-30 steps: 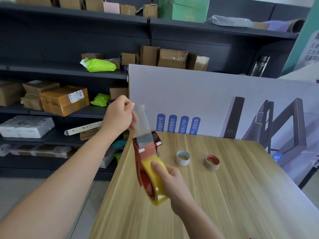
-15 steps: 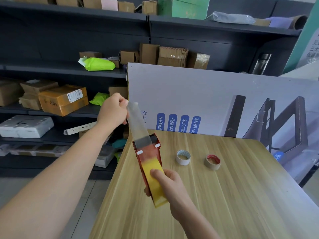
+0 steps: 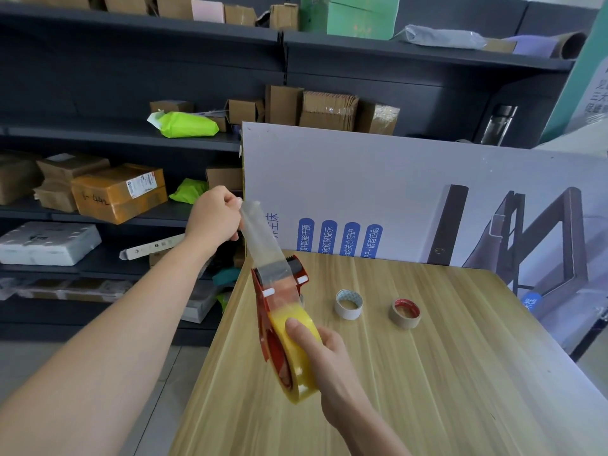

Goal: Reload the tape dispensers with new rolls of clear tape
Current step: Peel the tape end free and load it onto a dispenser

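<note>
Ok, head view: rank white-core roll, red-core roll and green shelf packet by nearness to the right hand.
1. White-core roll, on the table just beyond the right hand.
2. Red-core roll, farther right on the table.
3. Green packet, back-left on the shelf.

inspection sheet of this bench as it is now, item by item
surface: wooden table
job's things: red tape dispenser loaded with a yellowish tape roll, held over the table's left edge; tape strip drawn from its front
clutter: white roll and red-cored roll lying flat, apart, on the table
grips: left hand pinches the strip's end; right hand holds the tape roll, thumb on top
cables: nothing seen
surroundings: printed board behind the table; dark shelves with cardboard boxes
</note>
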Available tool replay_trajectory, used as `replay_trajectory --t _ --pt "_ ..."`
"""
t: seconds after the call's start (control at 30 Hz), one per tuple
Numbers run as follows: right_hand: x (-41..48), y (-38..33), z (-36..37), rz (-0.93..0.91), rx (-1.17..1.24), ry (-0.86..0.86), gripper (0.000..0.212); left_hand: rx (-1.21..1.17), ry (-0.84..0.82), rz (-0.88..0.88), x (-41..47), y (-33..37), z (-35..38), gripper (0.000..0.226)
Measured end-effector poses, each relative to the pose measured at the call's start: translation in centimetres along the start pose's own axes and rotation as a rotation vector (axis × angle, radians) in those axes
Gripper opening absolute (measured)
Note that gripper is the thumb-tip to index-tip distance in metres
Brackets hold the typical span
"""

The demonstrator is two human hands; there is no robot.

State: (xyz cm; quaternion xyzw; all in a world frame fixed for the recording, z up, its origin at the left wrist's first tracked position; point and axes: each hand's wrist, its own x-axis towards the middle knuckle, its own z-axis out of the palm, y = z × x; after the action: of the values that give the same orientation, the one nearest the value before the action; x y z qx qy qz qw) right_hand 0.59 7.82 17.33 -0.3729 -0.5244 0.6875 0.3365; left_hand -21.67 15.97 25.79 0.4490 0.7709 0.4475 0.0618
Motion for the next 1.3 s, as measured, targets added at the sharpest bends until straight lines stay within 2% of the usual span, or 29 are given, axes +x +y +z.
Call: replay_trajectory --t 0.23,0.33,0.47,0.63,0.8,0.93,1.03,1.17,1.3 --pt "-0.1 0.0 -0.3 -0.017 -0.008 -0.001 0.058 0.049 -0.057 -0.100 0.0 -2.1 1.3 0.020" --pt "0.0 -0.1 -0.5 -0.015 -0.007 -0.024 0.058 0.031 -0.007 -0.159 0.1 -2.6 1.5 0.020" --pt "-0.4 -0.1 -0.4 -0.008 -0.021 -0.047 0.050 0.062 0.039 -0.134 0.9 -2.3 1.3 0.020" --pt "-0.7 -0.6 -0.3 -0.035 0.008 -0.082 0.040 0.040 -0.065 -0.221 -0.3 -3.5 2.5 0.019" --pt "-0.8 -1.1 -0.5 -0.062 0.041 -0.067 0.022 -0.073 -0.252 -0.294 -2.7 -5.2 3.4 0.015" --pt "-0.6 -1.2 -0.6 -0.063 0.117 -0.037 0.027 -0.154 -0.412 -0.369 -4.5 -6.5 3.9 0.009" --pt "-0.3 -1.3 -0.9 -0.047 0.157 -0.014 0.033 -0.314 -0.529 -0.444 -6.3 -7.5 4.8 0.007" --pt "-0.4 -1.7 -1.0 0.010 0.204 -0.012 0.035 -0.596 -0.547 -0.481 -8.9 -8.2 6.6 0.022" --pt "-1.0 -2.1 -1.2 0.059 0.247 0.011 0.040 -0.730 -0.528 -0.513 -11.8 -8.0 7.6 0.017"
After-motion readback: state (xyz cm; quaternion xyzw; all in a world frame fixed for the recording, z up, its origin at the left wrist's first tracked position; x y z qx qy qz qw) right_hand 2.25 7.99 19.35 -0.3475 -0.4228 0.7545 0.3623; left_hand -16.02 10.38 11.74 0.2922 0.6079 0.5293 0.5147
